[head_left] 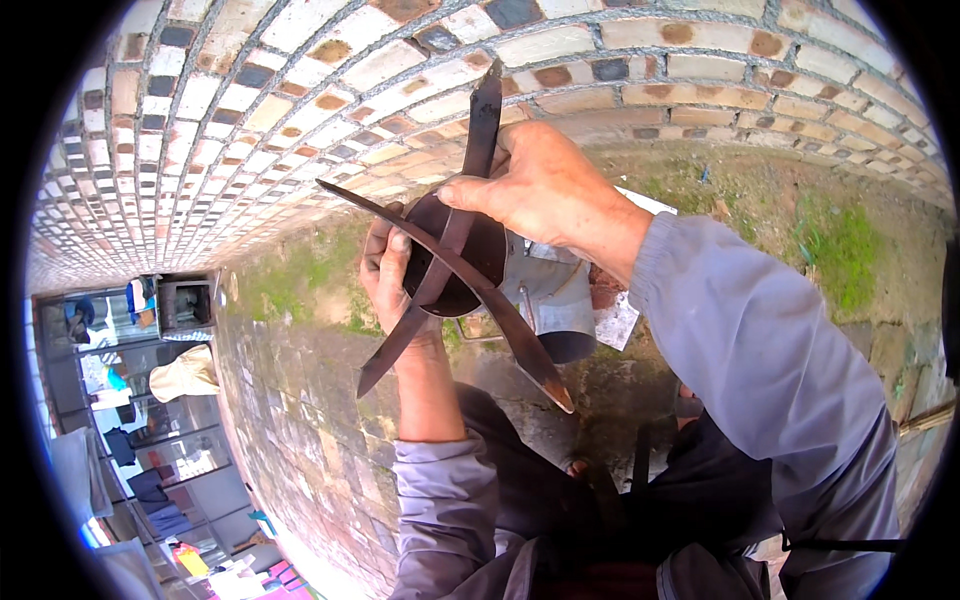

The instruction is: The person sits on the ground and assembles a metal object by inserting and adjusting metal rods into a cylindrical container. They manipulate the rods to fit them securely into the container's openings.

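Both my hands hold a dark brown crossed-strip piece [455,240] in front of me. Two long strips with tapered ends cross over a round, dark centre, and one tip is worn paler. My left hand [388,270] is closed on the left edge of the round part, its fingers partly hidden behind. From the right, my right hand [540,185] grips the upper strip near the centre, thumb laid on the front. Beneath the piece, partly covered by it, lies a grey metal cylinder [560,305] with a thin wire handle at its side.
A brick wall [400,80] curves along the far side. White sheets [622,325] and reddish-brown bits lie by the cylinder on mossy paving [310,420]. My knees are just below the hands. At the far left are a dark box [186,304], a beige cloth [184,374] and windows.
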Demonstrator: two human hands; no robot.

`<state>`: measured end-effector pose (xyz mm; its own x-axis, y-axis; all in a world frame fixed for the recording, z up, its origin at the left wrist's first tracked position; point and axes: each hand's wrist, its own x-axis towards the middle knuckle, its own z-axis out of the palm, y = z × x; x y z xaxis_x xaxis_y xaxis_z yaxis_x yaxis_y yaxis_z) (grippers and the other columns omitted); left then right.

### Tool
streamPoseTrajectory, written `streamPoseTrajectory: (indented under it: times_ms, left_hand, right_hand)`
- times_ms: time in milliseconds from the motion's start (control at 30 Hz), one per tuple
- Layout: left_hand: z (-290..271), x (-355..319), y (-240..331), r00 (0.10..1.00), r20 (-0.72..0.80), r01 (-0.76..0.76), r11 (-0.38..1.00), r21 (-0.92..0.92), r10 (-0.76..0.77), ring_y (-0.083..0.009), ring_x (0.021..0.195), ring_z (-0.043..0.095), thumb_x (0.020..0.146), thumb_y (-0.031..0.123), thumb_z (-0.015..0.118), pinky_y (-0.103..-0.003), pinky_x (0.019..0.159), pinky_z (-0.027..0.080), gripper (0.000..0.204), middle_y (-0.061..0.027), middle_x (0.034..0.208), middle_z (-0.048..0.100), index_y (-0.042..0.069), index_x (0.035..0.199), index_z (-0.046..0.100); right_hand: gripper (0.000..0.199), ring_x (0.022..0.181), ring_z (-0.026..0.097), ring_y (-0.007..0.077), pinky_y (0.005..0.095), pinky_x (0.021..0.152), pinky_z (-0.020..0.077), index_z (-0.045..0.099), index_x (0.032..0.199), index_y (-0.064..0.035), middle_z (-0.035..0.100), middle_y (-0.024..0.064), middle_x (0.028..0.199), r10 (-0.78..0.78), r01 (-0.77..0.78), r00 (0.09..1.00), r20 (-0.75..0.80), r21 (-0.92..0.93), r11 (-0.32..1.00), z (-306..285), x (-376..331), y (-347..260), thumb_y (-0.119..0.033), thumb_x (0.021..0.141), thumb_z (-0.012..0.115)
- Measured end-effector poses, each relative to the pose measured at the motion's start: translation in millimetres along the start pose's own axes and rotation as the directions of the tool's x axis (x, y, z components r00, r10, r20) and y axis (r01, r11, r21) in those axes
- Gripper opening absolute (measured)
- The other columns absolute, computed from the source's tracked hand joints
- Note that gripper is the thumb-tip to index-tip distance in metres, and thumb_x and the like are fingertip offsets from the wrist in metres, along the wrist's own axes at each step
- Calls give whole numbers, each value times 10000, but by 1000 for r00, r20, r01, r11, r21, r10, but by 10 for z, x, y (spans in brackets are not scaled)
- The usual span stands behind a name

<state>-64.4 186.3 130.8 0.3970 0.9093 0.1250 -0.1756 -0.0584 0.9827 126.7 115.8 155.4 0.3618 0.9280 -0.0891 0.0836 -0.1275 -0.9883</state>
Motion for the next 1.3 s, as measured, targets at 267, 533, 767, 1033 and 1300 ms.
streamPoseTrajectory:
  times_ms: [267,533,767,1033,1300]
  left_hand:
    - [-579,-199,-8,986,-166,-36,966,-257,-8,-302,1055,659,958,385,635,-414,943,548,656,-288,1197,619,-127,1321,444]
    - [-673,-768,1056,750,-323,-312,739,597,577,-256,900,699,939,148,680,-359,865,584,285,-206,979,702,-68,1114,617]
    - [-59,-871,1070,862,252,-471,512,718,440,-283,1015,659,811,1,767,-365,915,503,330,-207,1063,697,-67,1116,659]
    - [231,-781,910,812,509,-579,290,762,285,-274,1094,648,778,-94,729,-319,870,584,377,-209,1184,646,-37,1144,661]
    - [284,-775,704,825,402,-535,321,781,397,-242,990,657,709,-125,718,-303,829,537,373,-153,1080,671,-8,1062,695]
  right_hand:
    - [365,804,702,295,396,722,536,746,873,-23,719,161,819,-30,30,999,21,-3,1000,51,39,10,-365,754,790]
    - [368,831,700,310,407,747,534,750,905,-40,719,159,839,-17,18,1000,19,-23,1000,140,29,-42,-380,764,776]
    - [432,953,686,344,423,829,538,722,975,4,708,200,951,35,-33,999,7,-175,984,134,-1,-147,-374,771,761]
    - [374,971,688,346,409,854,546,718,966,-1,710,208,992,72,-71,997,-4,-150,986,100,-68,-167,-326,784,746]
    - [366,876,693,355,430,771,540,705,930,3,710,202,864,24,-26,999,-29,-97,995,117,-136,-190,-338,813,766]
